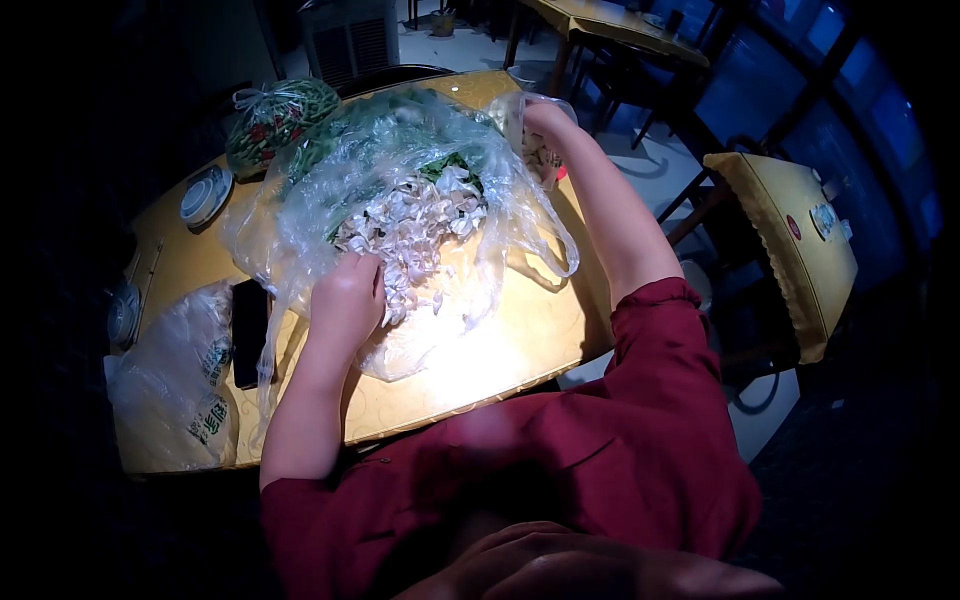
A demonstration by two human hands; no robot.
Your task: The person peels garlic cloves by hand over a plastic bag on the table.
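My left hand (pixel 347 296) is at the lower left edge of a pile of white papery peels (pixel 405 228), its fingers bent and closed; what they hold, if anything, is hidden. The peels lie on a large clear plastic bag (pixel 325 190) spread over the yellow table (pixel 500 350), with green leaves (pixel 452 168) showing at the top of the pile. My right hand (pixel 545 117) reaches into a smaller clear bag (pixel 510 112) of pale pieces at the table's far right corner. Plastic and the wrist cover its fingers.
A bag of green and red vegetables (pixel 285 115) stands at the back left. Wrapped dishes (pixel 206 196) sit at the left edge, near a dark phone-like object (pixel 250 333) and a printed plastic bag (pixel 180 370). Another yellow table (pixel 800 250) stands to the right.
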